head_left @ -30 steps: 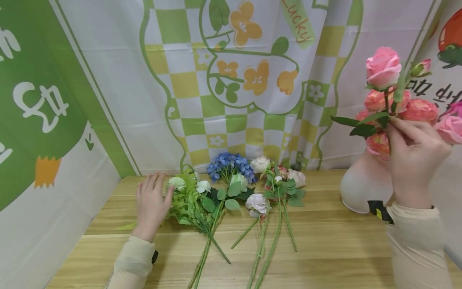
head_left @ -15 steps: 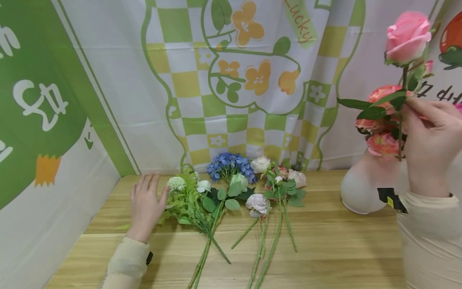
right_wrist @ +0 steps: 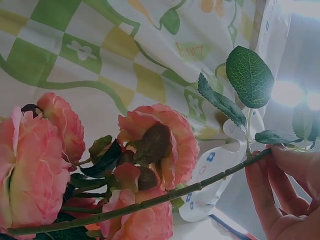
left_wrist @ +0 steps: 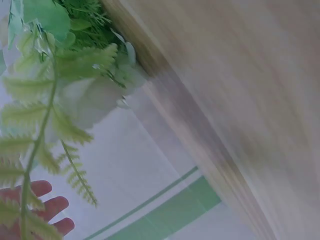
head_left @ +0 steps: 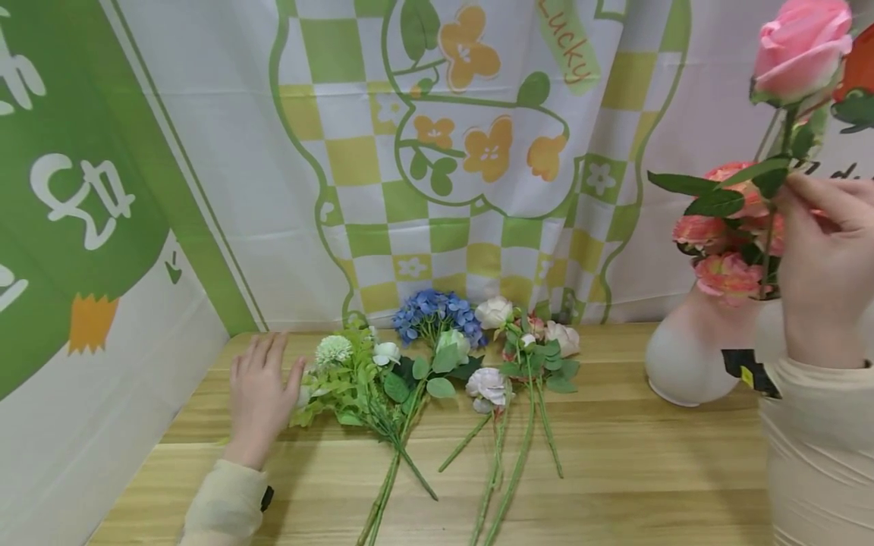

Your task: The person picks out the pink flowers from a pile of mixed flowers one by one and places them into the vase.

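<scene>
My right hand (head_left: 829, 265) pinches the stem of a pink rose (head_left: 802, 49) between thumb and fingers, with the bloom upright above the hand. In the right wrist view its green stem (right_wrist: 192, 187) slants down in front of coral-pink flowers (right_wrist: 160, 137). Those flowers stand in a pink-and-white vase (head_left: 690, 353), partly hidden by the hand and rose. At the left of the table, my left hand (head_left: 262, 398) lies with fingers extended beside light green foliage (head_left: 341, 387). A fern sprig (left_wrist: 52, 95) crosses in front of its fingertips in the left wrist view.
On the wooden table (head_left: 614, 478) lie a blue hydrangea (head_left: 437, 315), a pale green pompom flower (head_left: 333, 350), a whitish rose (head_left: 488, 387) and several other pale flowers with long stems pointing toward me. A printed curtain (head_left: 464, 152) hangs behind the table.
My right hand has moved right and upward with the pink rose, whose stem now shows more. My left hand has shifted left, slightly away from the pompom flower.
</scene>
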Demonstrator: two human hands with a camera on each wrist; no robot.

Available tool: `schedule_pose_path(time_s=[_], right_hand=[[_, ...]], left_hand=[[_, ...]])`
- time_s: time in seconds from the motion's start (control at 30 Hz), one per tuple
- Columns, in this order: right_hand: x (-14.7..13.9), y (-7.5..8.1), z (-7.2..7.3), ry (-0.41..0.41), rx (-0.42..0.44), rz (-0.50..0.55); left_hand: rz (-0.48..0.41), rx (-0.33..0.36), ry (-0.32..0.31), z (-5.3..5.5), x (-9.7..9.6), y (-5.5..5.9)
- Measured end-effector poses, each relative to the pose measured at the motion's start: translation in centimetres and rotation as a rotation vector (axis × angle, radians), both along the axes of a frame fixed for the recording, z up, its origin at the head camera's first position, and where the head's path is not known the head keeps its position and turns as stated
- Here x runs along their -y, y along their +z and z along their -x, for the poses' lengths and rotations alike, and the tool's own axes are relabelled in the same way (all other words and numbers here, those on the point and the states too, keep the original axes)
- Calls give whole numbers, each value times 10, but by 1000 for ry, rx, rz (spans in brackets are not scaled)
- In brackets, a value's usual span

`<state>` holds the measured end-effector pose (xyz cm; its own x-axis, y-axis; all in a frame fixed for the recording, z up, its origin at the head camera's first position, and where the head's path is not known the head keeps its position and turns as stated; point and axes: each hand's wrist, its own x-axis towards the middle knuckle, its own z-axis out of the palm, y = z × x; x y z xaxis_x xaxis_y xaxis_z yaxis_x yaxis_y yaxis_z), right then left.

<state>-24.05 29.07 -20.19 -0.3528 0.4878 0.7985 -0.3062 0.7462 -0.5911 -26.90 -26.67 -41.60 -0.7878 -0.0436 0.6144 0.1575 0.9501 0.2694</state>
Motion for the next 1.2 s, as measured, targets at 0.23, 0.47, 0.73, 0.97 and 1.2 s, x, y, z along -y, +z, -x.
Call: schedule_pose_path(time_s=[0.23, 0.47, 0.73, 0.97, 1.2], right_hand=[[0, 6, 2, 36, -51, 78], [-6, 3, 4, 12, 3, 57], [-8, 3, 4, -87, -45, 27], [-15, 0, 4, -81, -25, 51], [-23, -6, 11, -42, -77, 19]], left_hand=[[16, 14, 15, -5, 12, -2], [23, 6, 22, -11, 19, -1], [13, 29, 24, -12, 21, -1], [25, 17, 40, -11, 24, 0], [30, 15, 40, -13, 24, -1]])
